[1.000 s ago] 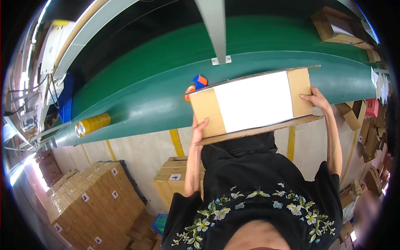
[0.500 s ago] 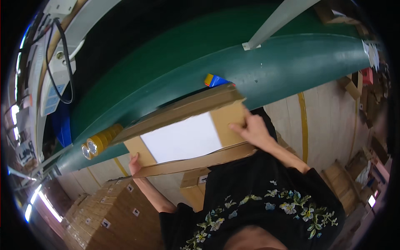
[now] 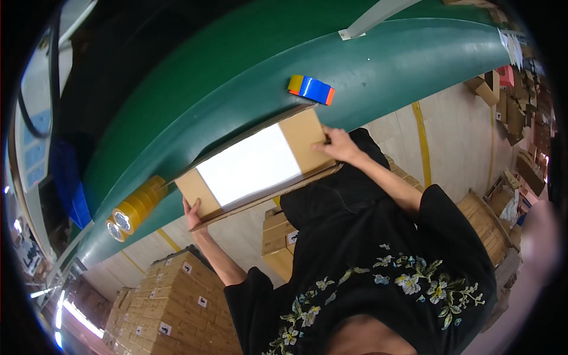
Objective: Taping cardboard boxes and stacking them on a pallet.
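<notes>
A long cardboard box (image 3: 303, 135) with a white panel (image 3: 249, 165) on its upward face is held tilted at the bench's near edge. My left hand (image 3: 193, 214) grips its left end, thumb on the face and fingers mostly hidden beneath. At the right end, my right hand (image 3: 340, 146) is closed on the edge, its thumb side against the cardboard. Brown flaps run along both long sides of the box. Just beyond it lies a curved blue, yellow and orange object (image 3: 312, 89), shaped like a tape roll.
Rolls of yellow tape (image 3: 139, 204) lie stacked sideways on the green bench (image 3: 402, 71) at left. A grey post (image 3: 378, 18) rises from the bench. Stacked cartons (image 3: 171, 296) stand at lower left, loose cardboard (image 3: 513, 121) at right. A blurred pale shape (image 3: 541, 236) shows at the right rim.
Both hands have drawn the box slightly nearer and leftward, tilting it so its long flaps look narrower. The multicoloured object is now uncovered. My view has also shifted.
</notes>
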Action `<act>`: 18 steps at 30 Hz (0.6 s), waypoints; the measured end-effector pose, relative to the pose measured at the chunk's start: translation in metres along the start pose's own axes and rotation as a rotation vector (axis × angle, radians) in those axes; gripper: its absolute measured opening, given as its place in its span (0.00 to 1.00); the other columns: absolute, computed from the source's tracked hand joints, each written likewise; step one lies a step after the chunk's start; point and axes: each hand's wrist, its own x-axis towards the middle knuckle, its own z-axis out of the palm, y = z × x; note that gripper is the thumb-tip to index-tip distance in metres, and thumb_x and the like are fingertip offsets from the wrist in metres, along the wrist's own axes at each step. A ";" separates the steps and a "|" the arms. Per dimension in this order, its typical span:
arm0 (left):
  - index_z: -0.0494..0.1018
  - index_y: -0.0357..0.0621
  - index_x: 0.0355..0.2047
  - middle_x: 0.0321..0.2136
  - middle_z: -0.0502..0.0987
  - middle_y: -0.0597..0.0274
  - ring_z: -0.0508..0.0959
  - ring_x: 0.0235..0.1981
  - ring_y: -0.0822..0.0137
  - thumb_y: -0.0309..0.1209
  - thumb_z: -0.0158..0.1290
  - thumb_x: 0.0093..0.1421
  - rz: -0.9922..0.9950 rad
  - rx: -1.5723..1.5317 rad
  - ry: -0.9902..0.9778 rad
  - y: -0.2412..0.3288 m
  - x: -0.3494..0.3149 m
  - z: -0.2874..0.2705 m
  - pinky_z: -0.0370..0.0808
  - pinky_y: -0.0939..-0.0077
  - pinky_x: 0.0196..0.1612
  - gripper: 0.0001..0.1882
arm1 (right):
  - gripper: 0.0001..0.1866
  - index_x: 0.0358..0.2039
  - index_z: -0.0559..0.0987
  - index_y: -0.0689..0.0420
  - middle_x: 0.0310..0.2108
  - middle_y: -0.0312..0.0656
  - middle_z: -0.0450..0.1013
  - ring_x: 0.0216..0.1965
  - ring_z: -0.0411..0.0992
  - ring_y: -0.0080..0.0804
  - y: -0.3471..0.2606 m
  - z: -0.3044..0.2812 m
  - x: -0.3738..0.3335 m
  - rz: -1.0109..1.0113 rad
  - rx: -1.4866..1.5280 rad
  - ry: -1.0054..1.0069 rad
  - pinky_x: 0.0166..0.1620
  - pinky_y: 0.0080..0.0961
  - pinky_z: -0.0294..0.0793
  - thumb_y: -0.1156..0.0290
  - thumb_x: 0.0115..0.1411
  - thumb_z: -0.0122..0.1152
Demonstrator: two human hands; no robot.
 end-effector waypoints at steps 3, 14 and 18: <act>0.59 0.39 0.54 0.50 0.67 0.52 0.64 0.53 0.59 0.30 0.47 0.57 0.257 -0.155 0.224 -0.043 -0.007 -0.011 0.59 0.66 0.55 0.24 | 0.27 0.39 0.77 0.59 0.35 0.50 0.75 0.39 0.74 0.39 -0.009 -0.048 0.018 0.142 0.002 -0.137 0.45 0.30 0.71 0.53 0.42 0.65; 0.70 0.33 0.39 0.31 0.76 0.50 0.77 0.32 0.59 0.51 0.28 0.63 0.472 0.045 0.526 -0.020 -0.043 0.058 0.71 0.70 0.40 0.32 | 0.32 0.31 0.69 0.57 0.26 0.40 0.71 0.24 0.70 0.28 0.039 -0.058 0.122 0.899 1.384 -0.123 0.26 0.23 0.70 0.35 0.50 0.49; 0.71 0.33 0.38 0.28 0.76 0.51 0.75 0.27 0.60 0.50 0.32 0.63 0.357 0.080 0.634 -0.022 -0.014 0.059 0.70 0.69 0.32 0.29 | 0.32 0.32 0.69 0.55 0.24 0.40 0.70 0.22 0.70 0.28 0.018 -0.070 0.140 1.073 1.208 -0.163 0.24 0.23 0.71 0.35 0.50 0.48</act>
